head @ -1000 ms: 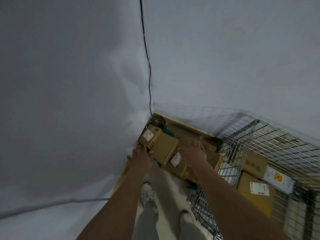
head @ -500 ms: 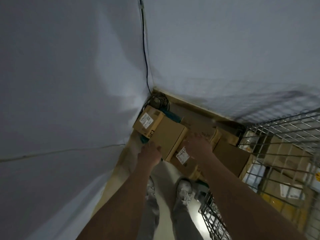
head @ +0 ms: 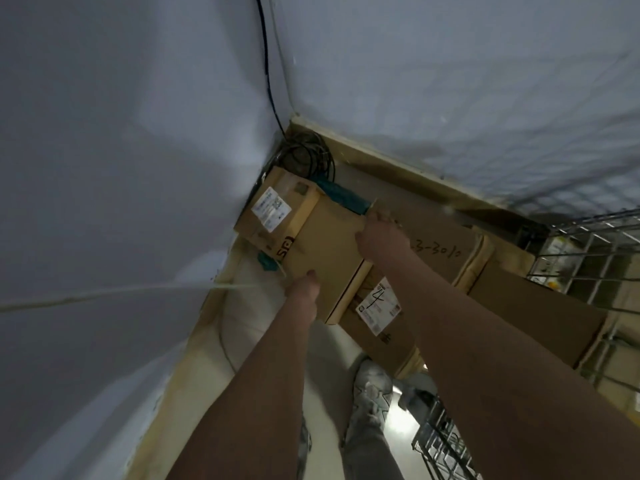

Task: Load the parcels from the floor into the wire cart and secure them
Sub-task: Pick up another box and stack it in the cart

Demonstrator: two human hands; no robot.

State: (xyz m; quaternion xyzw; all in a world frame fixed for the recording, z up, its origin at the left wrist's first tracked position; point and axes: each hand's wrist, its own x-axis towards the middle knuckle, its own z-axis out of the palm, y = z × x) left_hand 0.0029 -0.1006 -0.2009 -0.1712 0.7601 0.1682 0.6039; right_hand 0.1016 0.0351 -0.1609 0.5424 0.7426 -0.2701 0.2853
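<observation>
A plain brown cardboard parcel (head: 325,244) lies on top of the pile in the room's corner. My left hand (head: 304,284) grips its near left edge, and my right hand (head: 379,233) grips its far right corner. Behind it sits a smaller labelled parcel (head: 277,211) against the wall. Under and right of it lie a parcel with a white label marked 4 (head: 377,308) and a larger box with handwritten numbers (head: 440,251). The wire cart (head: 588,258) stands at the right edge with parcels inside.
White walls close in on the left and behind. A black cable (head: 266,64) runs down the corner to a coil (head: 308,155) on the floor. A teal item (head: 343,195) pokes out behind the pile. My shoes (head: 372,393) stand on the pale floor beside the cart's lower frame (head: 446,441).
I have leaned closer to the pile. Both hands have moved from hovering over the boxes to the edges of the plain top parcel; the right hand reached to its far corner.
</observation>
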